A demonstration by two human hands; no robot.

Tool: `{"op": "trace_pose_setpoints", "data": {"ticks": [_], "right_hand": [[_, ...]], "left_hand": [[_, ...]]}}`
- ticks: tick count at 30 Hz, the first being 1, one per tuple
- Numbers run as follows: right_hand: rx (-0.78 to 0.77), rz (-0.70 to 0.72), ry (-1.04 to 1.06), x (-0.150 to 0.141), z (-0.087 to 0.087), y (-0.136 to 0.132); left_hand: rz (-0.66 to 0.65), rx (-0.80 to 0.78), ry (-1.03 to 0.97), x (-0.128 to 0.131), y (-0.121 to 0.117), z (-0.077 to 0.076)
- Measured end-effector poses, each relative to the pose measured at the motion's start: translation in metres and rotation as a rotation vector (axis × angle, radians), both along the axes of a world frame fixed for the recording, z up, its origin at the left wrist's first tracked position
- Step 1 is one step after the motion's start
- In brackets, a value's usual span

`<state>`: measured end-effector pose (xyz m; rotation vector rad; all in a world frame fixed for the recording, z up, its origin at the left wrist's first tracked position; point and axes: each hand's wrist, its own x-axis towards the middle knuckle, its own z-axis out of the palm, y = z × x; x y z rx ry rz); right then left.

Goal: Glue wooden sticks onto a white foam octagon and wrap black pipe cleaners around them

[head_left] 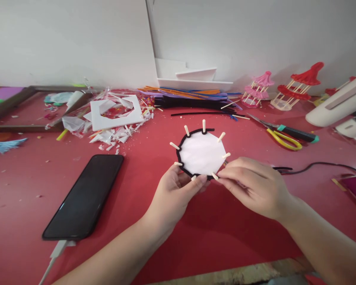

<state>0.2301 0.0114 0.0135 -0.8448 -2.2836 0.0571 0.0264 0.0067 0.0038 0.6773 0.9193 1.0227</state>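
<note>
A white foam disc (201, 154) with several short wooden sticks standing round its rim is held above the red table. My left hand (178, 188) grips its near left edge, thumb on top and fingers underneath. A black pipe cleaner (182, 142) runs round the disc's left and near sides, looped about the sticks; one end sticks out at the top. At the near right edge my right hand (252, 186) pinches the pipe cleaner beside a stick. The black strand seems to continue out past the right hand. The disc's right edge shows bare foam.
A black phone (84, 196) on a cable lies left. Foam scraps (115, 113) and bundled pipe cleaners (190, 99) lie behind. To the right are yellow-handled scissors (284, 138), a dark-handled tool (299, 133), and pink (258, 89) and red (299, 85) small carousel-like models.
</note>
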Motion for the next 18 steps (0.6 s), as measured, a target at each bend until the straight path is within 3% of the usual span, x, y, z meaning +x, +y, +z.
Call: {"op": "trace_pose_setpoints", "data": {"ticks": [6,14,18], "right_hand": [[-0.056,-0.05,0.034,-0.002,0.004,-0.001],[0.041,-0.114,-0.003,-0.009,-0.001,-0.005],[-0.026,-0.103,0.078,-0.01,0.001,-0.006]], "left_hand": [[0.025,-0.007,0.011,0.0,0.0,0.005],[-0.024,-0.006,-0.008,0.003,-0.001,0.004],[-0.048,0.005,-0.052,0.003,-0.004,0.006]]}}
